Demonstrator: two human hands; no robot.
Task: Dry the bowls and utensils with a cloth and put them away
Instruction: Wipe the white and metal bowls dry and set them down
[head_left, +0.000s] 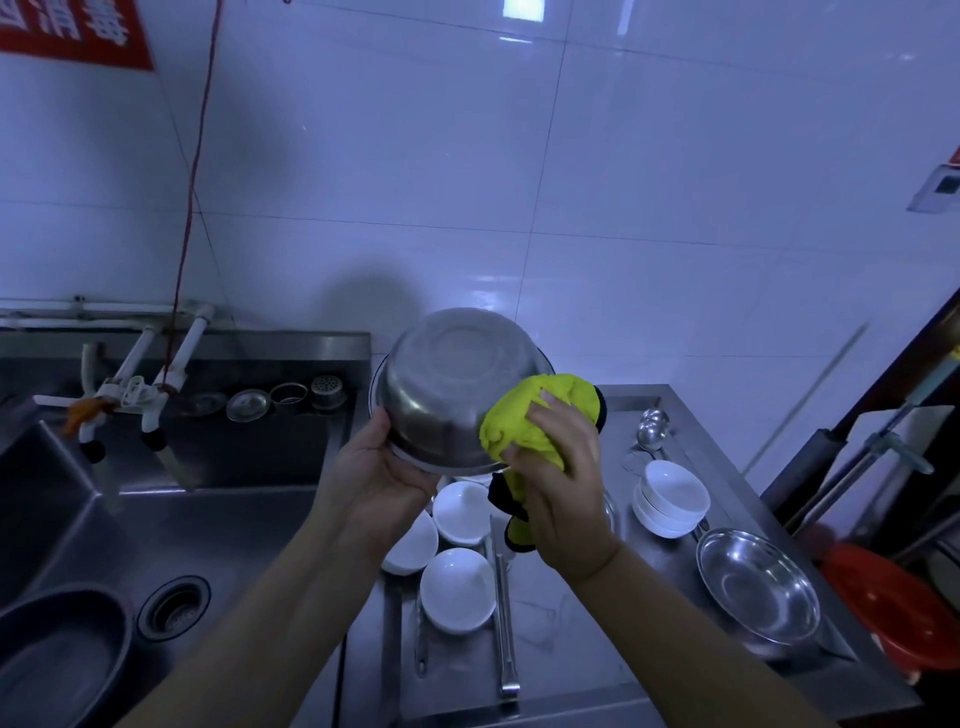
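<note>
Steel bowl (447, 384): in the middle of the frame, held up in the air above the counter (571, 613). It is tipped so its round bottom faces up and toward the camera. Its open side faces away and down.
Cloth (524, 421): yellow, bunched up, pressed on the bowl's right side. A dark part hangs down under it.
Left hand (384, 467): fingers curled round the bowl's lower left rim. It holds the bowl up.
Right hand (561, 478): fingers curled tight on the cloth, pushing it on the bowl.
White bowls (457, 590): three sit open side up on the counter, just below the hands.
Stack (670, 499): more white bowls piled up, right of the hands.
Steel dish (758, 587): flat and wide, lower right of the frame.
Ladle (652, 426): right of the cloth, maybe two of them. It is hard to tell.
Tongs (504, 613): long, lying on the counter, pointing from top to bottom of the frame.
Sink (208, 530): on the left.
</note>
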